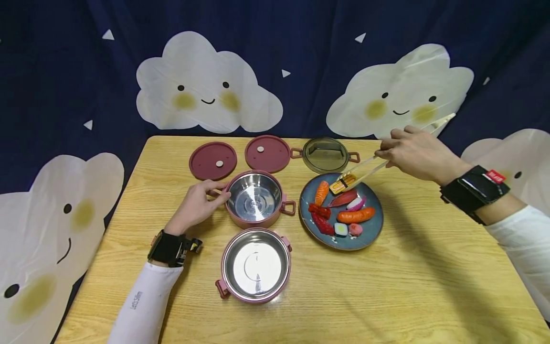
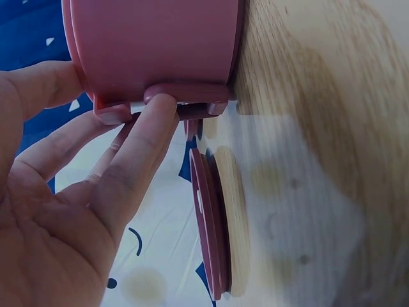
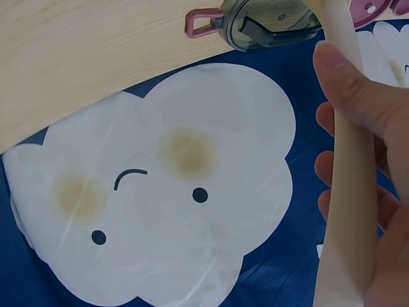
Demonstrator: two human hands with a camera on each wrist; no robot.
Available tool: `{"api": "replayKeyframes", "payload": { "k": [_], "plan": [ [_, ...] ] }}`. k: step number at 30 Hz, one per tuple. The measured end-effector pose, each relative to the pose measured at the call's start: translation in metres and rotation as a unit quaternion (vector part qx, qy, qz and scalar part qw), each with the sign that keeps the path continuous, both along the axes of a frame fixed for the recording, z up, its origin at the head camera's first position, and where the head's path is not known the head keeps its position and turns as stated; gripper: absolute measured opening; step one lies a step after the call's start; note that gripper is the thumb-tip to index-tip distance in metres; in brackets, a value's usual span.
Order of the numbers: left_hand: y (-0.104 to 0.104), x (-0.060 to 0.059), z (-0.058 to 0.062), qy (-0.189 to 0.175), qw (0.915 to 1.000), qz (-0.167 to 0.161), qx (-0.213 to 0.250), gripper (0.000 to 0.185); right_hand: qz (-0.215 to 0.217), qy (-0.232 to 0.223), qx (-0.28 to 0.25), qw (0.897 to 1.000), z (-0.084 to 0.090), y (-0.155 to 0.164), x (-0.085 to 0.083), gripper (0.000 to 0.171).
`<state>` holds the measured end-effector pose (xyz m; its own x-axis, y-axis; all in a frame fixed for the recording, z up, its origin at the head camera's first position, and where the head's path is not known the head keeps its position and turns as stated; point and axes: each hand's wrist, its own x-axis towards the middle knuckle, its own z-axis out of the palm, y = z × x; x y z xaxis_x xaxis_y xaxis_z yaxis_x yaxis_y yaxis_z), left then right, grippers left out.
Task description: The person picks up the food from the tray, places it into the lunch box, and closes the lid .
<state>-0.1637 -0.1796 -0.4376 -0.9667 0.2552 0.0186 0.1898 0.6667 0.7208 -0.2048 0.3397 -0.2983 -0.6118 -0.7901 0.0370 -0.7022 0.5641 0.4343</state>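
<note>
My right hand (image 1: 414, 152) grips a pair of pale chopsticks (image 1: 369, 168) whose tips pinch a yellow sushi piece (image 1: 342, 184) at the far edge of the blue plate (image 1: 375, 224). In the right wrist view one chopstick (image 3: 348, 160) runs under my thumb. My left hand (image 1: 196, 204) rests against the left handle of the pink steel-lined bowl (image 1: 255, 198); in the left wrist view my fingers (image 2: 144, 150) touch that bowl's handle (image 2: 185, 96). The plate holds several sushi pieces.
A second pink bowl (image 1: 256, 264) stands nearer me. Two dark red lids (image 1: 213, 160) (image 1: 268, 153) and a clear lid with handles (image 1: 325, 154) lie along the table's far edge. A blue cloud-print curtain (image 1: 275, 62) hangs behind the wooden table (image 1: 429, 286).
</note>
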Motion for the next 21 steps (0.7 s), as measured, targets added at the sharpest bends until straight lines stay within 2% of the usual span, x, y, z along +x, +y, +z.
{"api": "replayKeyframes", "payload": {
  "k": [8, 15, 21],
  "plan": [
    [-0.001, 0.000, -0.001, 0.000, 1.0000, 0.000, 0.001, 0.038, -0.006, 0.004, -0.020, 1.000, 0.005, 0.009, 0.006, 0.029],
    [-0.001, 0.001, -0.001, -0.007, 1.0000, 0.001, 0.002, 0.038, -0.027, 0.001, -0.029, 0.999, 0.013, 0.010, 0.011, 0.036],
    [-0.001, 0.000, -0.001, -0.006, 1.0000, -0.001, 0.002, 0.038, -0.007, 0.012, -0.057, 0.998, 0.017, 0.006, 0.014, 0.035]
  ]
}}
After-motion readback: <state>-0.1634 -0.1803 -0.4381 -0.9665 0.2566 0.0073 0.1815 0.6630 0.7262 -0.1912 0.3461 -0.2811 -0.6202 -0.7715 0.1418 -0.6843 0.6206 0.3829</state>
